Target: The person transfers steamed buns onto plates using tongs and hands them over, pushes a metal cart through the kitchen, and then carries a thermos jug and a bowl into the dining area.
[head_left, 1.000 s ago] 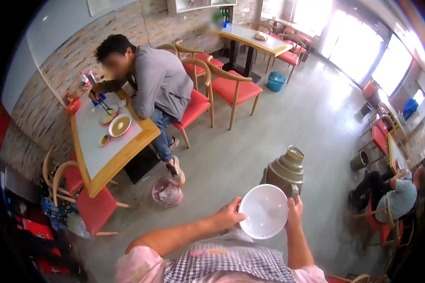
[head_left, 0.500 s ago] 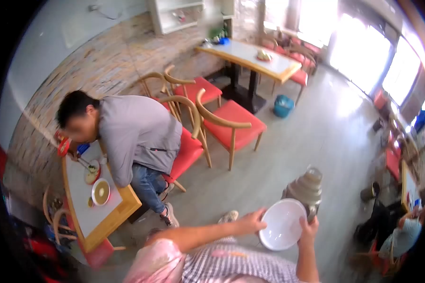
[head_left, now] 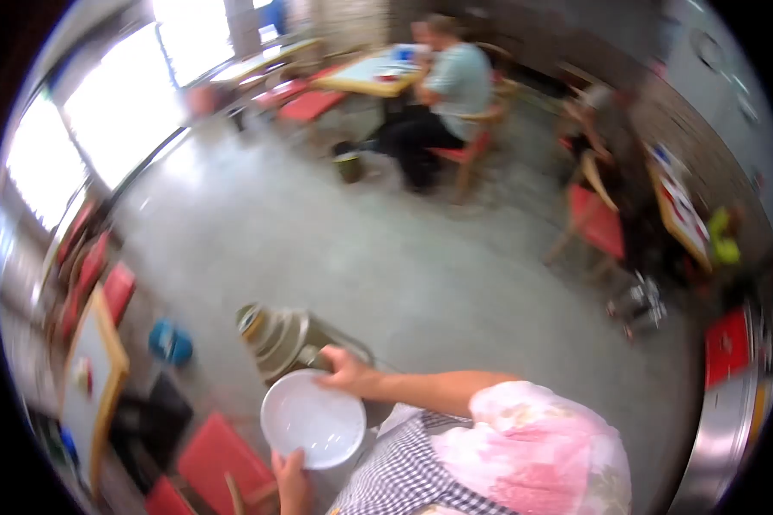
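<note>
A white bowl (head_left: 313, 419), with its open side facing up and nothing visible inside, is held low in front of me. My left hand (head_left: 292, 476) grips its near edge, thumb on the rim. At the bowl's far right edge, my right hand (head_left: 345, 375) is closed at the handle of a large olive-brown flask (head_left: 283, 342). The flask is tilted beyond the bowl, its neck towards the upper left. Bowl and my right fingers partly hide the handle, so the exact grip is blurred.
A person (head_left: 457, 86) sits at a far table (head_left: 361, 84); another person (head_left: 605, 116) sits near a right-hand table (head_left: 678, 210). Red chairs (head_left: 223, 455), a left table (head_left: 116, 365), a blue bucket (head_left: 170, 342) and a dark bin (head_left: 348, 163) stand around the grey floor.
The view has swung to the right, and the near table with its diner has left the picture. Flask and bowl, still in my hands, now appear farther left.
</note>
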{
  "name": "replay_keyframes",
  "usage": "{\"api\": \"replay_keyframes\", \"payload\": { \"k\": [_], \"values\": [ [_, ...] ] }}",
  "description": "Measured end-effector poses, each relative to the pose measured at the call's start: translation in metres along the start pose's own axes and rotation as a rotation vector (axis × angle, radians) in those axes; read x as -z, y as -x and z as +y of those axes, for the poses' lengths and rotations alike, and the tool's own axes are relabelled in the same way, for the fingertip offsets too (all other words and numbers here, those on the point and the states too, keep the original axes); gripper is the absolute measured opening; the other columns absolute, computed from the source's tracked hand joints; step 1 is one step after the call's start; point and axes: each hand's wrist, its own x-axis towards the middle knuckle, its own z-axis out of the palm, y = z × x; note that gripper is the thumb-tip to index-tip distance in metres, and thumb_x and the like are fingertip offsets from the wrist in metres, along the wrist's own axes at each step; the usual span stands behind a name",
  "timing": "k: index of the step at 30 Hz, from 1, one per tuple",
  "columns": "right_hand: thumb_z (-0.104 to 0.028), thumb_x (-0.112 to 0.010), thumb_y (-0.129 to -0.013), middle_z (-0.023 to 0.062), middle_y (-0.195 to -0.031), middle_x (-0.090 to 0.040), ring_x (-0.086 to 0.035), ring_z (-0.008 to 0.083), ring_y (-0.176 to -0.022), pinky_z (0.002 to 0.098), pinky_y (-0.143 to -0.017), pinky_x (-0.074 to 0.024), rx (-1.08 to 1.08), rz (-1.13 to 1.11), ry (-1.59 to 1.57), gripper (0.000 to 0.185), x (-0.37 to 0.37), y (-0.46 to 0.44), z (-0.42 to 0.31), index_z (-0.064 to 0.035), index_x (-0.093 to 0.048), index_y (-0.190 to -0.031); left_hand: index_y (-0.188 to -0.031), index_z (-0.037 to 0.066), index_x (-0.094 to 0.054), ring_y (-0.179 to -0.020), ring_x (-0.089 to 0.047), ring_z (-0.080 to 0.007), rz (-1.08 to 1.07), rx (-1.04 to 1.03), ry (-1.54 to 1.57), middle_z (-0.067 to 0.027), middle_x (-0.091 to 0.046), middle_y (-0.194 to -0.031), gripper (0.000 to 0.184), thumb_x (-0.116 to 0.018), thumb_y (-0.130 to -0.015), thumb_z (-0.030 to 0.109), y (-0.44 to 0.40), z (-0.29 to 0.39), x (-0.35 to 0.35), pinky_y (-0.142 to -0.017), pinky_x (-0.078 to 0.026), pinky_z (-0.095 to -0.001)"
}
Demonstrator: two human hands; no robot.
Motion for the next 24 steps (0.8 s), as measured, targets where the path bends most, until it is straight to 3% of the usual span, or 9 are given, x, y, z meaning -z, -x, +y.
{"api": "replay_keyframes", "payload": {
  "k": [1,2,6,7,10,16,17,20,24],
  "values": [
    [-0.024,-0.069,-0.074,0.0078,-0.075,-0.053,-0.049,0.0126,-0.073,0.0311,-0.063,-0.0427,0.031,0.044,0.034,0.035,0.005,0.003,-0.006,0.0016,-0.051,-0.091,-0.127,0.001,-0.036,-0.102,-0.054,-0.0220,0.041,0.088,-0.040,-0.0135,-0.051,-0.115,0.052,-0.047,-0.077,0.002,0.003,0.016,-0.012,-0.082,-0.048,-0.0334],
    [-0.021,-0.068,-0.073,0.0087,-0.075,-0.052,-0.049,0.0130,-0.074,0.0311,-0.064,-0.0424,0.090,0.064,0.122,0.033,0.014,0.002,0.001,0.0017,-0.051,-0.090,-0.126,-0.001,-0.036,-0.098,-0.056,-0.0239,0.014,0.020,-0.066,-0.0137,-0.052,-0.114,0.052,-0.045,-0.075,0.002,-0.003,0.014,-0.015,-0.083,-0.049,-0.0372],
    [-0.021,-0.066,-0.074,0.0107,-0.077,-0.053,-0.051,0.0169,-0.073,0.0324,-0.064,-0.0418,-0.037,0.160,-0.010,0.033,0.084,0.021,-0.021,0.0029,-0.050,-0.089,-0.111,0.002,-0.054,-0.107,-0.048,-0.0341,0.036,0.204,-0.248,-0.0206,-0.052,-0.110,0.034,-0.057,-0.078,0.005,-0.030,0.022,-0.063,-0.087,-0.043,-0.0424],
    [-0.021,-0.066,-0.074,0.0114,-0.078,-0.054,-0.052,0.0177,-0.074,0.0325,-0.065,-0.0423,-0.057,0.229,0.062,0.034,0.039,-0.032,0.005,0.0032,-0.050,-0.091,-0.116,0.001,-0.050,-0.108,-0.048,-0.0321,-0.078,0.247,-0.277,-0.0209,-0.051,-0.114,0.036,-0.057,-0.080,0.006,-0.103,0.032,0.001,-0.087,-0.043,-0.0417],
    [-0.022,-0.066,-0.074,0.0136,-0.081,-0.057,-0.054,0.0196,-0.077,0.0332,-0.067,-0.0434,-0.090,0.373,0.109,0.037,0.048,-0.030,0.006,0.0039,-0.051,-0.096,-0.117,0.000,-0.048,-0.105,-0.050,-0.0314,-0.522,-0.201,-0.957,-0.0202,-0.050,-0.114,0.037,-0.055,-0.081,0.005,-0.156,0.024,0.033,-0.086,-0.044,-0.0414],
    [-0.022,-0.066,-0.075,0.0154,-0.086,-0.059,-0.056,0.0200,-0.080,0.0328,-0.071,-0.0451,-0.106,0.742,0.116,0.039,0.087,-0.029,0.019,0.0047,-0.051,-0.099,-0.113,0.000,-0.052,-0.104,-0.051,-0.0311,-0.384,0.461,-0.425,-0.0210,-0.050,-0.114,0.034,-0.055,-0.079,0.001,-0.215,0.071,-0.080,-0.084,-0.046,-0.0387],
    [-0.022,-0.066,-0.075,0.0150,-0.086,-0.059,-0.056,0.0197,-0.080,0.0324,-0.072,-0.0454,-0.099,0.825,0.090,0.039,0.089,-0.028,0.019,0.0048,-0.052,-0.100,-0.121,-0.001,-0.044,-0.105,-0.051,-0.0292,-0.893,-0.019,-0.978,-0.0185,-0.049,-0.119,0.041,-0.054,-0.082,0.007,-0.237,0.073,-0.078,-0.086,-0.045,-0.0385],
    [-0.024,-0.066,-0.074,0.0175,-0.086,-0.061,-0.057,0.0201,-0.079,0.0342,-0.071,-0.0460,-0.150,1.004,0.040,0.041,0.094,-0.019,0.017,0.0059,-0.053,-0.098,-0.120,-0.006,-0.044,-0.108,-0.049,-0.0282,-0.748,0.501,-0.550,-0.0182,-0.045,-0.125,0.041,-0.053,-0.082,0.004,-0.254,0.087,-0.126,-0.086,-0.045,-0.0384],
    [-0.023,-0.065,-0.076,0.0119,-0.082,-0.060,-0.056,0.0168,-0.077,0.0312,-0.069,-0.0459,-0.167,1.275,0.062,0.033,0.091,0.001,0.013,0.0030,-0.053,-0.092,-0.128,0.000,-0.035,-0.098,-0.056,-0.0219,-1.094,0.498,-0.603,-0.0122,-0.052,-0.114,0.053,-0.043,-0.076,0.003,-0.295,0.074,-0.166,-0.081,-0.050,-0.0354]
  ]
}}
